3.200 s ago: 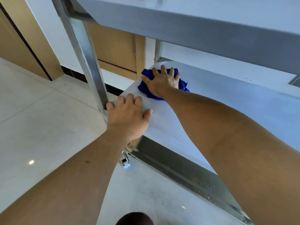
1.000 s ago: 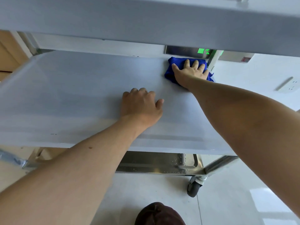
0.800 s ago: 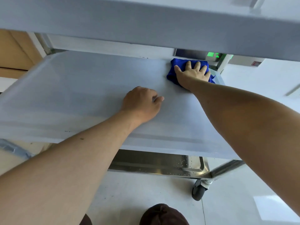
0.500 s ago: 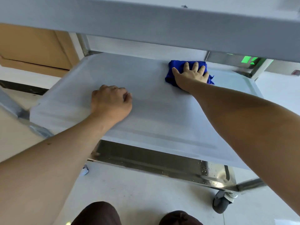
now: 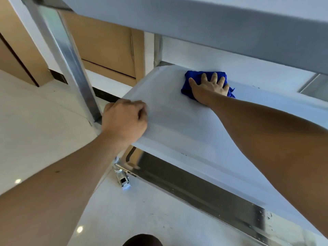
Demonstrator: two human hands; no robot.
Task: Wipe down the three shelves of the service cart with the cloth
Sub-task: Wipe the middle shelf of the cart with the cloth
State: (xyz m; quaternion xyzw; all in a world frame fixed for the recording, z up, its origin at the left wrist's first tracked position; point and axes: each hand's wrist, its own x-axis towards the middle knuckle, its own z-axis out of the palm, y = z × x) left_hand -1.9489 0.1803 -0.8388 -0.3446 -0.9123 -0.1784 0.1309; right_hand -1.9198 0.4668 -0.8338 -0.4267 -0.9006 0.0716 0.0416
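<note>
I'm wiping the middle shelf: right hand flat on the cloth at one o'clock, left hand fisted, empty; next, sweep nearer.

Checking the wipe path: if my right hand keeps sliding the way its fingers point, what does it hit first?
Probably the middle shelf's raised back edge, just beyond the blue cloth under the right hand; depth there is unclear.

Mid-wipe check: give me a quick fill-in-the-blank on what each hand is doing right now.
1. The right hand presses the ____ cloth flat.
2. The cloth lies on the ____ shelf of the cart.
3. The left hand rests at that shelf's corner with its fingers ____.

Missing words: blue; middle; curled
</note>
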